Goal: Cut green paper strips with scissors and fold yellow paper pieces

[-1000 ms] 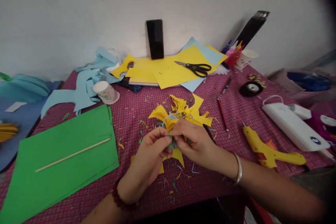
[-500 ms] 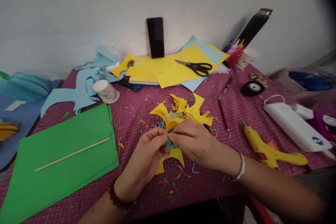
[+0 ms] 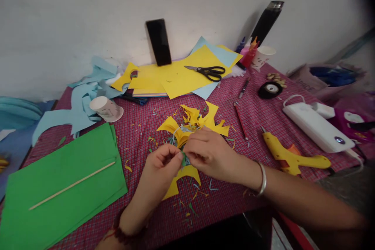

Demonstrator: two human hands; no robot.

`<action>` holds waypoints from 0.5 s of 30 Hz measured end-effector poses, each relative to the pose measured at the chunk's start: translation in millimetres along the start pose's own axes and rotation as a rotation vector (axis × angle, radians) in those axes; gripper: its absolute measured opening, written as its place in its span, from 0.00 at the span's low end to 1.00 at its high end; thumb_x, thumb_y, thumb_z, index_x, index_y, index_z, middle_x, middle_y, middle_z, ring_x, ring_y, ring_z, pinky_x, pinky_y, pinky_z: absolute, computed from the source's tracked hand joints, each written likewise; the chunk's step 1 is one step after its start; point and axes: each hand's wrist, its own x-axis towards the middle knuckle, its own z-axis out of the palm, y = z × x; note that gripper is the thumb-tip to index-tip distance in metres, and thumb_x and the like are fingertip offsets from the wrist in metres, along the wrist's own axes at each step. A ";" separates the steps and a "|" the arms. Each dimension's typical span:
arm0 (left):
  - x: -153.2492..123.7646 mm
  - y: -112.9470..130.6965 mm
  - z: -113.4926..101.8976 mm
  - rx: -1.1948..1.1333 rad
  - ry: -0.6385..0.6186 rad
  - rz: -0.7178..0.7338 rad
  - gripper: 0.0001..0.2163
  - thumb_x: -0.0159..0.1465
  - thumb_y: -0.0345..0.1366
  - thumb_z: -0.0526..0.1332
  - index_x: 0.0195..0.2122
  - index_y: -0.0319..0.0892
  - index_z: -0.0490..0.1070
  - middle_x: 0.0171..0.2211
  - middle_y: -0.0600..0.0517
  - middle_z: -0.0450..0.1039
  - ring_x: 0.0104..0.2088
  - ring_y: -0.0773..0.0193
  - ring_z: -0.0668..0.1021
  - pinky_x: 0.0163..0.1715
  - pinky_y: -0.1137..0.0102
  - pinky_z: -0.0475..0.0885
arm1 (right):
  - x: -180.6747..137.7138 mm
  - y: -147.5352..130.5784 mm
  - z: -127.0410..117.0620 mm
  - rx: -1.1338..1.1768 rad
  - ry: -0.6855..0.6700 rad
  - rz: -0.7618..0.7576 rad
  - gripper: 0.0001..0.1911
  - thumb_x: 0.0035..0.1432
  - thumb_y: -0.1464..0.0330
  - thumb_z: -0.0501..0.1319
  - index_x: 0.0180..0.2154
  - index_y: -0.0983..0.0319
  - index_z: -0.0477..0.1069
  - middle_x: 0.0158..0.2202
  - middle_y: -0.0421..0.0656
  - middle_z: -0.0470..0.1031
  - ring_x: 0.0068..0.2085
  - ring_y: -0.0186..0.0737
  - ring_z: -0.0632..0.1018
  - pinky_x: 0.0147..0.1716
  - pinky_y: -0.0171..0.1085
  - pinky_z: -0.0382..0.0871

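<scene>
My left hand (image 3: 159, 170) and my right hand (image 3: 209, 154) meet near the table's front, and both pinch a small green paper piece (image 3: 183, 160) between their fingertips. Right behind the fingers lies a heap of cut yellow paper shapes (image 3: 195, 123) with some light blue strips in it. Another yellow scrap (image 3: 183, 179) pokes out under my hands. Small paper clippings litter the red checked cloth (image 3: 252, 117) around them.
Green sheets (image 3: 58, 187) with a thin wooden stick (image 3: 72, 184) lie left. A yellow glue gun (image 3: 288, 156) and white power bank (image 3: 315, 127) sit right. Farther back are scissors (image 3: 208, 72) on yellow sheets, a phone (image 3: 158, 41), a tipped paper cup (image 3: 106, 108) and a red pencil (image 3: 240, 119).
The view has swung a little, so everything sits further left in the picture. My hands stay together, still working the green piece with small finger movements.
</scene>
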 end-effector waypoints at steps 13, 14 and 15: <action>3.3 -1.0 1.4 -0.284 0.020 -0.144 0.06 0.50 0.34 0.63 0.20 0.40 0.68 0.14 0.59 0.62 0.17 0.74 0.63 0.18 0.76 0.57 | -2.1 -4.0 0.7 -0.181 -0.034 -0.113 0.12 0.65 0.74 0.54 0.29 0.62 0.70 0.27 0.40 0.70 0.30 0.37 0.67 0.34 0.39 0.55; 3.1 -1.3 0.9 -0.228 0.030 -0.106 0.05 0.50 0.33 0.63 0.21 0.40 0.68 0.14 0.59 0.62 0.17 0.74 0.63 0.19 0.76 0.57 | -2.0 -4.2 0.9 -0.136 -0.037 -0.079 0.11 0.64 0.74 0.54 0.30 0.63 0.70 0.28 0.40 0.71 0.31 0.37 0.68 0.34 0.39 0.56; 2.7 -0.8 0.2 -0.164 0.039 -0.067 0.04 0.51 0.33 0.62 0.21 0.40 0.68 0.15 0.59 0.63 0.17 0.73 0.63 0.19 0.76 0.57 | -1.9 -4.3 1.0 -0.071 -0.040 -0.033 0.08 0.63 0.74 0.55 0.31 0.63 0.70 0.29 0.41 0.72 0.32 0.36 0.69 0.35 0.38 0.57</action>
